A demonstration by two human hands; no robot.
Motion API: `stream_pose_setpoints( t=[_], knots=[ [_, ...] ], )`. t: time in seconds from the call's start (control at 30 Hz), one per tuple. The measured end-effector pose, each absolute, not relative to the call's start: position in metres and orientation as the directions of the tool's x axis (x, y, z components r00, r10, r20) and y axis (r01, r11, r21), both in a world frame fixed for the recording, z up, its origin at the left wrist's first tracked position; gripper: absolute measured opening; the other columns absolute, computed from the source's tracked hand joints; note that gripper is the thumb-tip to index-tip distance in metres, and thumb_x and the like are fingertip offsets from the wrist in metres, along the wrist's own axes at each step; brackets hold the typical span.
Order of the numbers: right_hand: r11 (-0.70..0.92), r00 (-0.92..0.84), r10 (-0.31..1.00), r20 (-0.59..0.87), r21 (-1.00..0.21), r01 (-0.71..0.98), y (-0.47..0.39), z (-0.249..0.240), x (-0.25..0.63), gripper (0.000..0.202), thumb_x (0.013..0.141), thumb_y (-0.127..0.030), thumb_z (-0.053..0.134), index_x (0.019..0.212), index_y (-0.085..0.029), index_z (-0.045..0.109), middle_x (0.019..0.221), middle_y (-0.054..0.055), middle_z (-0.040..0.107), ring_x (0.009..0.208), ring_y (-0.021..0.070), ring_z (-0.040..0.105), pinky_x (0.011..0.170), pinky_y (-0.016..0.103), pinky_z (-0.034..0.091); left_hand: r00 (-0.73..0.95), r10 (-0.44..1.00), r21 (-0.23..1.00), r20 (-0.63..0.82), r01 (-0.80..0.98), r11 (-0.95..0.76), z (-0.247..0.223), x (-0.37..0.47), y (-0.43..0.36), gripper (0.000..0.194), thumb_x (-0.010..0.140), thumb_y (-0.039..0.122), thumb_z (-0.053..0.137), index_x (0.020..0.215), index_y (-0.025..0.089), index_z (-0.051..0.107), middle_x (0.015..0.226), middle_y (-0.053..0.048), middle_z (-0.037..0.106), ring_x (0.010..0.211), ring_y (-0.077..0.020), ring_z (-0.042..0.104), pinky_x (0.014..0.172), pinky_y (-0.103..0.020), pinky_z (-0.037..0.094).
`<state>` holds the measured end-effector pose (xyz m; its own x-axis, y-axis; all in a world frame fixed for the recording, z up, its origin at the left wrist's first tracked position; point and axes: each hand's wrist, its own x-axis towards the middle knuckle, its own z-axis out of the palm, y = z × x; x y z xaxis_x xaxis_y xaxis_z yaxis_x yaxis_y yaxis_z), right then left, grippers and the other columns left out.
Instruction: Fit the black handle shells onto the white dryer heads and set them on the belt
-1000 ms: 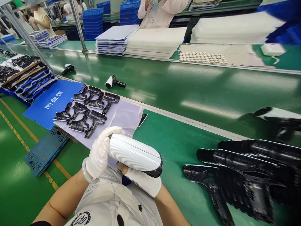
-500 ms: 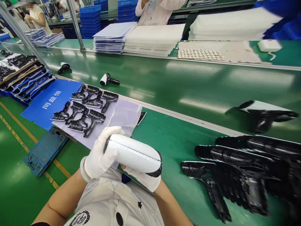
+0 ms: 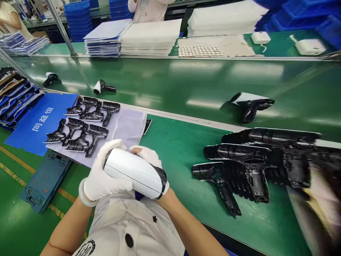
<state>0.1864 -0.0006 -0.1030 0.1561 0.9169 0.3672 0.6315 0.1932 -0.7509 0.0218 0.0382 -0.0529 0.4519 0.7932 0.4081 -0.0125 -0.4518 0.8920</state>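
Observation:
A white ribbed housing [image 3: 133,172] with black ends is held over my lap. My gloved left hand [image 3: 102,174] wraps round its left end, thumb across the near side. Behind the housing's far side is my gloved right hand [image 3: 149,156], its bare thumb tip showing; the housing hides most of its fingers, so its hold is unclear. Left of my hands, several black half-shells [image 3: 76,137] lie on a pale sheet [image 3: 128,124]. More black shells [image 3: 239,153] are piled on the green table to the right.
Hair-dryer-shaped units [image 3: 249,103] lie on the green conveyor [image 3: 165,81]. Stacked blue trays [image 3: 16,99] are at the left, with a teal case [image 3: 46,179] below the table. Across stand paper stacks [image 3: 149,37] and a person [image 3: 149,10]. A blurred shape is at the right edge.
The view has turned right. The housing has rolled in my hands, its seam now facing nearer me. My right hand has come up from beneath to its far side.

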Motion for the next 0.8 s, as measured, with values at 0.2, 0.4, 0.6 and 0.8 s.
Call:
stream_pose_setpoints(
  t=[0.2, 0.4, 0.6, 0.8],
  knots=[
    [0.294, 0.147, 0.84, 0.521, -0.667, 0.684, 0.01, -0.097, 0.196, 0.013, 0.074, -0.016, 0.043, 0.073, -0.021, 0.055, 0.07, 0.002, 0.06, 0.065, 0.0167, 0.055, 0.064, 0.029, 0.045, 0.472, 0.804, 0.904, 0.361, 0.033, -0.425, -0.051, 0.022, 0.038, 0.085, 0.06, 0.062, 0.086, 0.131, 0.025, 0.057, 0.111, -0.007, 0.068, 0.099, -0.0262, 0.067, 0.089, -0.039, 0.054],
    [0.246, 0.129, 0.845, 0.518, -0.593, 0.767, 0.016, -0.092, 0.206, 0.018, 0.082, -0.016, 0.045, 0.071, -0.023, 0.058, 0.077, 0.004, 0.062, 0.078, 0.0213, 0.061, 0.074, 0.034, 0.051, 0.488, 0.824, 0.932, 0.287, 0.056, -0.357, -0.046, 0.023, 0.036, 0.091, 0.055, 0.061, 0.089, 0.132, 0.025, 0.058, 0.116, -0.009, 0.068, 0.104, -0.0292, 0.067, 0.094, -0.043, 0.053],
    [0.185, 0.274, 0.803, 0.529, -0.659, 0.729, 0.021, -0.097, 0.21, 0.018, 0.091, -0.025, 0.047, 0.085, -0.026, 0.064, 0.096, 0.006, 0.065, 0.103, 0.0256, 0.061, 0.091, 0.042, 0.052, 0.511, 0.805, 0.924, 0.301, 0.054, -0.38, -0.046, 0.022, 0.038, 0.098, 0.051, 0.055, 0.094, 0.136, 0.025, 0.056, 0.121, -0.01, 0.067, 0.107, -0.0305, 0.065, 0.097, -0.044, 0.052],
    [0.148, 0.389, 0.716, 0.579, -0.671, 0.726, 0.027, -0.08, 0.212, 0.018, 0.09, -0.039, 0.053, 0.094, -0.025, 0.063, 0.094, 0.007, 0.061, 0.097, 0.0284, 0.06, 0.088, 0.047, 0.051, 0.518, 0.801, 0.934, 0.3, 0.013, -0.358, -0.045, 0.019, 0.04, 0.099, 0.049, 0.055, 0.094, 0.136, 0.028, 0.056, 0.122, -0.009, 0.065, 0.11, -0.0304, 0.064, 0.099, -0.042, 0.051]
  ],
)
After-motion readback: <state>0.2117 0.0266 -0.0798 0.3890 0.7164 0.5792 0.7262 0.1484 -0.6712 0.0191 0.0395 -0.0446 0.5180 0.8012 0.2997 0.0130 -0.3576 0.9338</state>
